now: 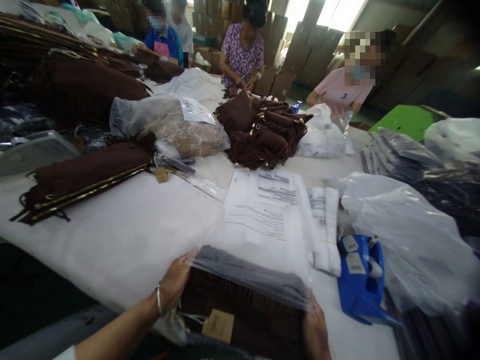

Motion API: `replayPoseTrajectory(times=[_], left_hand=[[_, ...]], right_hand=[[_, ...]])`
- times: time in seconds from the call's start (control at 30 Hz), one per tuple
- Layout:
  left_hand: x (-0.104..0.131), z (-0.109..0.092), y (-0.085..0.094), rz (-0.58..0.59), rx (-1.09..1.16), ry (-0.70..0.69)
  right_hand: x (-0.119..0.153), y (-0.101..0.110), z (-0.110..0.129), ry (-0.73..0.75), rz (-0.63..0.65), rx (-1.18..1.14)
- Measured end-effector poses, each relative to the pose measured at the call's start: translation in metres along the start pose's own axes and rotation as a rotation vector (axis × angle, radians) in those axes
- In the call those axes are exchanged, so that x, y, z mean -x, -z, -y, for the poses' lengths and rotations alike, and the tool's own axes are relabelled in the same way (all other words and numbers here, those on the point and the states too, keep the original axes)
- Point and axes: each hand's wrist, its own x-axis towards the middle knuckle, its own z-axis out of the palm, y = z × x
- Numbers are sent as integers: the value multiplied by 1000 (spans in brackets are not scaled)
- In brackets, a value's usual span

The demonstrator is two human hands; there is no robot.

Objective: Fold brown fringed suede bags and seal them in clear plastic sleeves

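A dark brown fringed bag (262,320) lies at the table's front edge, its far part inside a clear plastic bag (251,272). A tan tag (218,326) on a white string rests on its near side. My left hand (180,280) is closed at the left edge, gripping the brown bag and the plastic at its corner. At the right edge my right hand (315,325) is closed round the brown bag's side; some of its fingers are hidden. Just beyond lies a stack of printed clear plastic bags (264,207).
A blue tape dispenser (360,280) and rolled white labels (325,230) stand at right, near a large plastic bag (405,235). Brown fringed bags (268,130) are heaped at the table's middle, with more (93,170) at left. Several people work across the table.
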Motion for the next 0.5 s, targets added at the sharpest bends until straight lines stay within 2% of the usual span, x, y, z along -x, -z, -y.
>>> replayPoseTrajectory(times=[0.13,0.27,0.33,0.4,0.5], left_hand=[[27,5,18,26,-157,54],[58,9,33,95,-309,90],[73,17,38,94,-288,109],[85,31,40,-4,-145,169],[101,57,43,-211,100,309]], right_hand=[[9,15,-19,66,164,74],[25,38,-32,6,316,118],[39,48,-39,-30,371,163],[53,54,-51,-45,401,221],[74,55,-73,-69,321,267]])
